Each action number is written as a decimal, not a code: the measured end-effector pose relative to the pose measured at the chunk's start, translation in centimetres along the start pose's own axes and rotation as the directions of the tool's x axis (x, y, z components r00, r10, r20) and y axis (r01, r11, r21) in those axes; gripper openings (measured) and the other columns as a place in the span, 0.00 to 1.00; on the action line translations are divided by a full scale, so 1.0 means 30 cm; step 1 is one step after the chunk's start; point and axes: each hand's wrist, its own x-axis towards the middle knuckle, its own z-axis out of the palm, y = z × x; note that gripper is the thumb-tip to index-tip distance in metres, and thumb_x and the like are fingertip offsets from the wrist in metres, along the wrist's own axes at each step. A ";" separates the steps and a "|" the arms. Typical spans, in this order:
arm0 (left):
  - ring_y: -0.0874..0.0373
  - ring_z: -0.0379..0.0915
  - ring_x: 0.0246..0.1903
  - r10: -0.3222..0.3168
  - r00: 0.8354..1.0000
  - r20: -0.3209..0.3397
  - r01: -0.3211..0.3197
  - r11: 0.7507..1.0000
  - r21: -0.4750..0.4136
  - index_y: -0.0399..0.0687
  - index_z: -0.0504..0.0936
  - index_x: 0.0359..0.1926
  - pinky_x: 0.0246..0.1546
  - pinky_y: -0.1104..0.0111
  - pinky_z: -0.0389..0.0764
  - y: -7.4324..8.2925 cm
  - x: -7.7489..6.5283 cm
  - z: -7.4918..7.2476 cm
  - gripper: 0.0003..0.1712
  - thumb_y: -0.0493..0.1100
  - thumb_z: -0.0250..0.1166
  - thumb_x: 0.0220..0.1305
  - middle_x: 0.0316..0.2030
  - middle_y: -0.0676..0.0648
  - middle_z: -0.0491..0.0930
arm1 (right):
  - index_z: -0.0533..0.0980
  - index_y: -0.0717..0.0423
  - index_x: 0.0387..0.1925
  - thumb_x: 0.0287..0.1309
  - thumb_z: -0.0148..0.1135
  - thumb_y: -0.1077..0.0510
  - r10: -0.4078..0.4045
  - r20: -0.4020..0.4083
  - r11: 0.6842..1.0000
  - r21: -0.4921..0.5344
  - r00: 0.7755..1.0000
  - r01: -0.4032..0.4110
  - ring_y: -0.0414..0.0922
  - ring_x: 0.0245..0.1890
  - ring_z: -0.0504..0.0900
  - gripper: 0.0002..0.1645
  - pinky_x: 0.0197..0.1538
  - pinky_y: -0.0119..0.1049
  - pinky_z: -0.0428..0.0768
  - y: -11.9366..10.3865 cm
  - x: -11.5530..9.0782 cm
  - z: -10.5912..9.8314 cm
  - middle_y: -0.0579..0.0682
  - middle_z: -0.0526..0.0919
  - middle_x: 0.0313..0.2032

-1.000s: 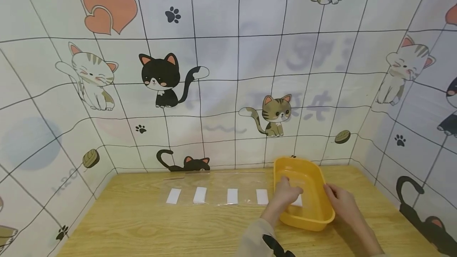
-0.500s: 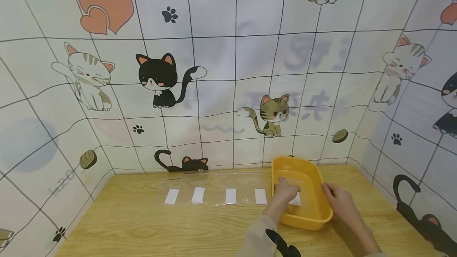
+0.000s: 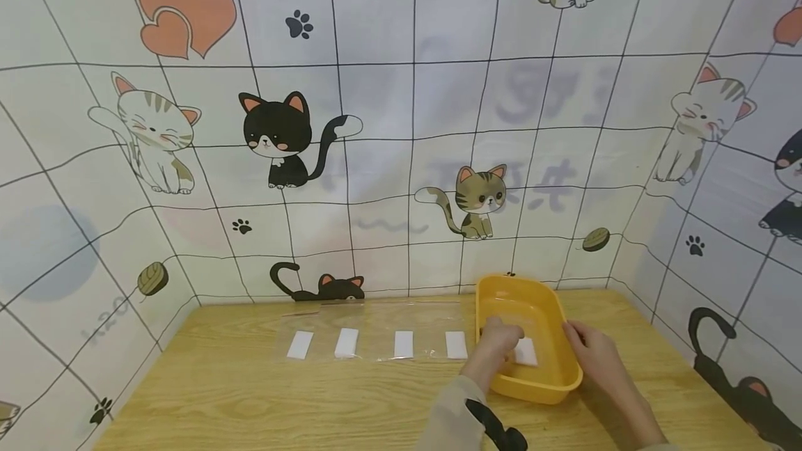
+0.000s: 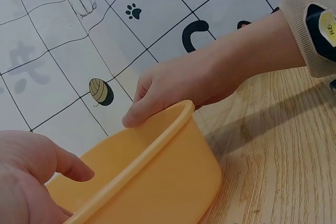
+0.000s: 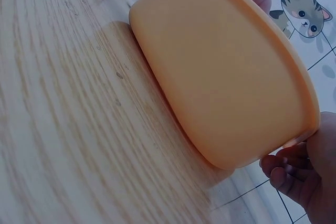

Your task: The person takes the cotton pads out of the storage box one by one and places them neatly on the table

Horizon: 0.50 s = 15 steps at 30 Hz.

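Observation:
A yellow plastic basin stands at the right end of the wooden table. My right hand pinches its right rim; in the right wrist view the fingers curl under that rim. My left hand reaches into the basin from the front left, next to a flat white rectangle on the bottom. In the left wrist view the left thumb points over the inside, and the other fingers are hidden behind the rim. I cannot tell whether they hold anything.
Left of the basin, several white rectangles lie in a row with clear plastic film around them. A cat-print cloth rises behind the wooden table and along both sides.
The left hand has shifted slightly down and left inside the basin, and more of the white rectangle shows beside it. The right hand keeps its grip on the rim.

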 end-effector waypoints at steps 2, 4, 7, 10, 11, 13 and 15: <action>0.56 0.60 0.20 0.001 1.000 0.003 -0.001 1.000 0.004 0.28 0.69 0.60 0.22 0.68 0.65 0.002 -0.007 0.001 0.27 0.29 0.63 0.60 0.41 0.41 0.71 | 0.73 0.80 0.56 0.79 0.46 0.55 0.003 -0.002 1.000 -0.001 1.000 -0.003 0.70 0.55 0.77 0.27 0.54 0.61 0.78 0.000 -0.002 0.000 0.75 0.79 0.52; 0.59 0.52 0.15 -0.002 1.000 0.010 0.002 1.000 0.001 0.30 0.70 0.56 0.18 0.71 0.59 0.005 -0.011 0.001 0.22 0.29 0.63 0.60 0.33 0.43 0.69 | 0.73 0.80 0.56 0.79 0.46 0.55 -0.001 -0.005 1.000 -0.006 1.000 0.001 0.70 0.55 0.77 0.27 0.53 0.61 0.78 0.002 -0.002 0.000 0.75 0.79 0.52; 0.60 0.53 0.14 -0.003 1.000 0.018 0.003 1.000 -0.009 0.32 0.71 0.52 0.18 0.71 0.59 0.007 -0.014 0.002 0.18 0.29 0.63 0.60 0.24 0.48 0.65 | 0.73 0.80 0.55 0.79 0.46 0.55 -0.016 -0.013 1.000 -0.007 1.000 0.016 0.70 0.54 0.78 0.27 0.53 0.62 0.78 0.004 -0.002 0.002 0.75 0.79 0.51; 0.61 0.53 0.14 -0.014 1.000 0.018 0.014 1.000 -0.008 0.34 0.72 0.48 0.17 0.72 0.58 0.008 -0.014 0.005 0.15 0.29 0.63 0.60 0.20 0.50 0.62 | 0.74 0.80 0.55 0.79 0.46 0.55 -0.029 -0.018 1.000 -0.001 0.999 0.029 0.70 0.53 0.78 0.27 0.52 0.61 0.79 0.003 -0.003 0.002 0.74 0.80 0.50; 0.60 0.55 0.14 -0.011 1.000 0.014 0.011 1.000 -0.001 0.35 0.72 0.45 0.18 0.72 0.60 0.007 -0.013 0.007 0.13 0.29 0.64 0.60 0.19 0.51 0.63 | 0.74 0.80 0.55 0.78 0.46 0.56 -0.032 -0.020 1.000 0.001 0.999 0.032 0.70 0.53 0.79 0.27 0.51 0.61 0.79 0.004 -0.003 0.002 0.74 0.80 0.50; 0.59 0.60 0.17 0.004 1.000 0.011 -0.004 1.000 0.019 0.36 0.73 0.40 0.20 0.71 0.65 0.004 -0.013 0.011 0.09 0.28 0.64 0.60 0.21 0.49 0.66 | 0.74 0.80 0.55 0.78 0.46 0.55 -0.036 -0.022 0.999 0.000 0.999 0.036 0.70 0.52 0.79 0.27 0.51 0.61 0.79 0.004 -0.004 0.002 0.74 0.81 0.50; 0.58 0.65 0.19 0.036 0.999 0.002 -0.036 0.998 0.046 0.37 0.73 0.35 0.22 0.70 0.72 -0.001 -0.012 0.015 0.08 0.26 0.64 0.58 0.24 0.47 0.69 | 0.75 0.79 0.54 0.78 0.46 0.55 -0.038 -0.025 0.999 0.001 0.999 0.039 0.69 0.52 0.79 0.26 0.51 0.61 0.79 0.005 -0.005 0.002 0.73 0.81 0.49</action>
